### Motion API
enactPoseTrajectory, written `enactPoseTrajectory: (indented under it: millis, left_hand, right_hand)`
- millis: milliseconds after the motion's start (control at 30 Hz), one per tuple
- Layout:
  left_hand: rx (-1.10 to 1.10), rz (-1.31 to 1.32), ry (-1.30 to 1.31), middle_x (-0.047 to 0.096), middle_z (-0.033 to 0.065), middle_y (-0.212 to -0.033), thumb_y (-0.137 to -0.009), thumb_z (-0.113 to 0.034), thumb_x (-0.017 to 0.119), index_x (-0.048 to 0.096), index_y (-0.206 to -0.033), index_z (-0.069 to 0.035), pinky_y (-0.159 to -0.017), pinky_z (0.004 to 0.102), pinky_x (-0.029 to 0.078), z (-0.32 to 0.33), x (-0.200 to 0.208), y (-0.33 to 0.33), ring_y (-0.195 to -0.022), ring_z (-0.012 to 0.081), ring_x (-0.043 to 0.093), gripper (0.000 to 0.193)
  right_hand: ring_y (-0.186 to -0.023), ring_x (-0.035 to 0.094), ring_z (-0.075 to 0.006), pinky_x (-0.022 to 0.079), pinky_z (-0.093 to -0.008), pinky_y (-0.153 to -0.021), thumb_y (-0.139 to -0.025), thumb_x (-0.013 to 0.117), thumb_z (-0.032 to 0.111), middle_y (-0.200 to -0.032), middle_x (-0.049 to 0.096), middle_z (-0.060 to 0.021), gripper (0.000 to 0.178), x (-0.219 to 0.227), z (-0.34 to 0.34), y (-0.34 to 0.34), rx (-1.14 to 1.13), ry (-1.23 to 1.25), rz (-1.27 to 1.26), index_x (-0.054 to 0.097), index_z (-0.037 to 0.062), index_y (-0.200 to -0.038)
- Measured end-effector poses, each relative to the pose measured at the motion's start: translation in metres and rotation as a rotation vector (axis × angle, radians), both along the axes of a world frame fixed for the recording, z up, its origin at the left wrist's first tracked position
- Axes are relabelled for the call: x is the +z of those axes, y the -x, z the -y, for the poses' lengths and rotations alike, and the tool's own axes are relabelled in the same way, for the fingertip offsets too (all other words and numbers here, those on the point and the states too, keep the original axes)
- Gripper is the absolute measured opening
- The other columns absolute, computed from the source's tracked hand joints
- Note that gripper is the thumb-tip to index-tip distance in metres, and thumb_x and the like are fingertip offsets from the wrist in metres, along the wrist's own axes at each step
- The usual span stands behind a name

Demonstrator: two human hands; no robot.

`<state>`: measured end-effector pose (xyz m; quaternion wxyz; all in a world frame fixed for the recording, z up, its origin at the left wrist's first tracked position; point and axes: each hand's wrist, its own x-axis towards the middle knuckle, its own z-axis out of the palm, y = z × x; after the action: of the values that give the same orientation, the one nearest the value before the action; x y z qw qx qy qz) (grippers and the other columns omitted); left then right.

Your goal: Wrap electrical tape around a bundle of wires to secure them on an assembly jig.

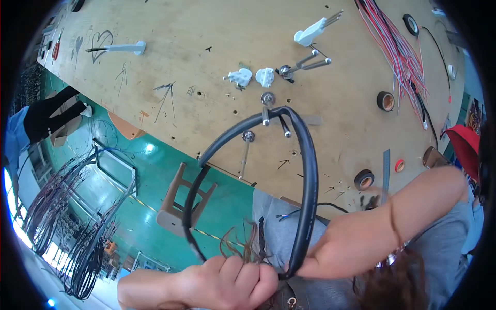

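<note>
A thick black cable (309, 181) makes a tall loop in front of me, its top passing by a metal post (266, 114) on the board. At the bottom of the loop, my left hand (232, 281) is closed in a fist around the cable. My right hand (312, 264) meets the cable just right of the left fist. Its fingers are hidden behind the cable and the left hand. A thin dark cable (330, 205) with small coloured wire ends (282, 217) lies at the board's near edge, by my grey clothing.
Metal pegs (246, 155) and white holders (239, 77) stand on the wooden board (206, 31). Red and black wires (398, 57), tape rolls (364, 180) and a ruler (386, 168) lie to the right. A stool (175, 212), hanging wire bundles (57, 201) and another person (39, 121) are left.
</note>
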<state>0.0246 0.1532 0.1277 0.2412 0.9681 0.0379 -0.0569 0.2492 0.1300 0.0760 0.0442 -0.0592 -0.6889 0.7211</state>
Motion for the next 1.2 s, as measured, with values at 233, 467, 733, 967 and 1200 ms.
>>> enactPoseTrajectory:
  millis: [233,467,733,967,1200]
  left_hand:
    - [0.200,0.026,0.030,0.034,-0.0045,-0.054,-0.076,-0.020,0.055,0.043,-0.068,-0.009,-0.035,0.0193,0.029,0.071,-0.027,0.014,-0.042,0.0067,0.040,0.019]
    - [0.469,-0.120,-0.036,0.043,0.0026,-0.054,-0.084,-0.021,0.057,0.039,-0.069,-0.009,-0.037,0.0300,0.038,0.112,-0.030,-0.003,-0.046,0.0180,0.050,0.026]
    - [0.801,-0.199,-0.006,0.050,0.0066,-0.060,-0.087,-0.018,0.053,0.041,-0.075,-0.007,-0.041,0.0341,0.041,0.142,-0.012,0.004,-0.050,0.0246,0.053,0.020]
    - [0.171,-0.063,0.066,0.038,-0.0031,-0.056,-0.078,-0.019,0.056,0.042,-0.069,-0.011,-0.035,0.0237,0.034,0.069,-0.004,0.017,-0.044,0.0085,0.045,0.018]
    - [-0.061,0.003,0.103,0.029,-0.0042,-0.052,-0.069,-0.017,0.057,0.042,-0.063,-0.011,-0.035,0.0199,0.027,0.027,0.008,-0.007,-0.041,0.0057,0.038,0.016]
  right_hand:
    - [-0.048,0.055,-0.0335,0.044,-0.0415,-0.043,-0.084,0.055,0.025,-0.051,0.050,-0.0124,0.025,0.007,0.117,0.027,-0.612,0.027,0.407,0.045,0.0038,-0.093]
    - [-0.045,0.046,-0.0267,0.035,-0.0352,-0.044,-0.082,0.055,0.008,-0.054,0.047,-0.0105,0.023,-0.001,0.176,0.089,-1.320,0.372,0.397,0.041,0.0013,-0.099]
    - [-0.056,0.054,-0.0342,0.039,-0.0393,-0.048,-0.085,0.051,0.008,-0.061,0.053,-0.0135,0.022,0.003,0.189,0.112,-1.425,0.318,0.288,0.037,0.0017,-0.100]
    - [-0.048,0.054,-0.0330,0.043,-0.0398,-0.044,-0.082,0.060,0.023,-0.050,0.050,-0.0092,0.027,0.017,0.132,0.029,-0.626,-0.194,0.371,0.044,0.0050,-0.094]
    - [-0.057,0.056,-0.0387,0.044,-0.0449,-0.049,-0.092,0.042,0.024,-0.058,0.053,-0.0185,0.022,0.020,0.043,-0.012,-0.050,0.130,0.093,0.036,0.0026,-0.089]
